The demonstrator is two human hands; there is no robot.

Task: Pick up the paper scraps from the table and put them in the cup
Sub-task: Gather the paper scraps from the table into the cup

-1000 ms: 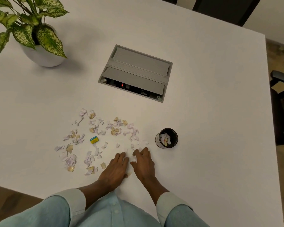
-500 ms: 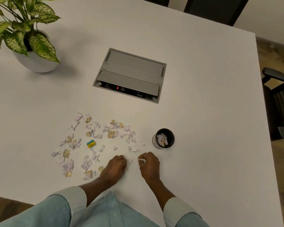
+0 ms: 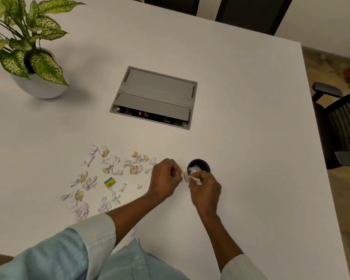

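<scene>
A small black cup [image 3: 200, 164] stands on the white table [image 3: 251, 138], with white scraps inside it. My right hand [image 3: 205, 190] is closed on crumpled white paper scraps [image 3: 195, 179] right at the cup's near rim, partly hiding it. My left hand [image 3: 165, 179] is just left of the cup, pinching a small tan scrap [image 3: 183, 171] between its fingertips. Several white, lilac and tan paper scraps [image 3: 113, 168] lie scattered over the table to the left of my hands, around a small yellow and blue block [image 3: 109, 182].
A grey cable box [image 3: 156, 96] with its flap open is set into the table behind the scraps. A potted plant [image 3: 28, 57] stands at the far left. Dark chairs [image 3: 339, 122] sit beyond the table's right edge and far side.
Both hands lifted from the table near its front edge and moved forward and right to the cup, each closed on scraps gathered there.
</scene>
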